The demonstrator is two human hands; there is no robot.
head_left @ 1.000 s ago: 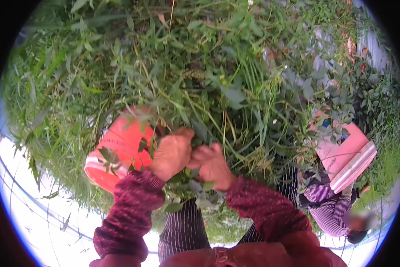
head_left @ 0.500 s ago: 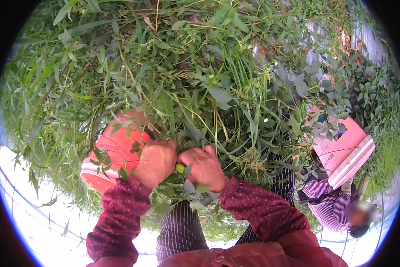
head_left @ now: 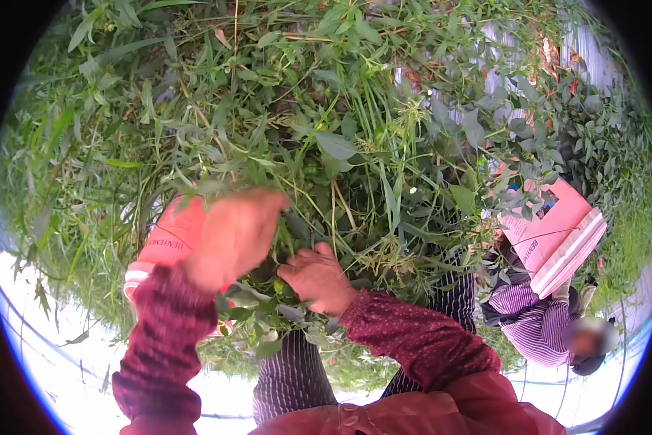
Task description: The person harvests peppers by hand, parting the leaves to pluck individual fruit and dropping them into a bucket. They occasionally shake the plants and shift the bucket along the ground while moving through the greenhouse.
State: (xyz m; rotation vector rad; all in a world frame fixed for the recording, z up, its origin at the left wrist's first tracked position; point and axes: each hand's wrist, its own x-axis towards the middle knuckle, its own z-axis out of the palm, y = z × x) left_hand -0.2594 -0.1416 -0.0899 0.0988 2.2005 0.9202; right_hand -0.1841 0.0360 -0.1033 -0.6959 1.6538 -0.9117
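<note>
My left hand is smeared by motion over the red bucket, hiding part of it; whether it holds anything cannot be made out. My right hand is low among the leaves in front of my legs, its fingers curled inward. Close to those fingertips is a small green fruit, which looks like a pepper. Leafy stems hang just below it, and what the right fingers grip is hidden in the foliage.
Dense weeds and leafy plants fill the ground ahead. On the right, another person in a striped top is beside a pink bucket. Pale sheeting shows through at the upper right.
My left hand has moved up and left, away from my right hand and across the bucket. The right hand has shifted slightly left and down, staying beside the green fruit.
</note>
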